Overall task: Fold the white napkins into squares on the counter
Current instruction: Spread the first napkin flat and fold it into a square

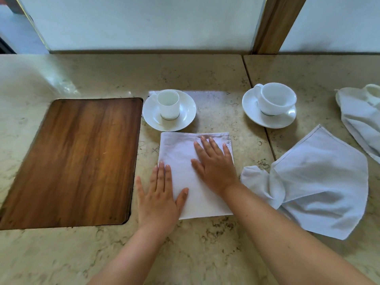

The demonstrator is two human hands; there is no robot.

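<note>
Broadly, a beige marble counter carries everything, with a dark wooden board set into it at the left. Right of centre lies an unfolded white napkin, loosely rumpled, and another crumpled napkin sits at the far right edge. Between board and loose cloth rests the folded napkin, roughly rectangular, under both flat palms: left hand on its near left corner, right hand spread over its middle, fingers straight, gripping nothing. Behind stand a teacup and a small espresso cup, each on a saucer.

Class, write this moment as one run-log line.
step: flattening fold | left hand: pressing folded napkin | right hand: pressing it | loose napkin: unfolded, right
</note>
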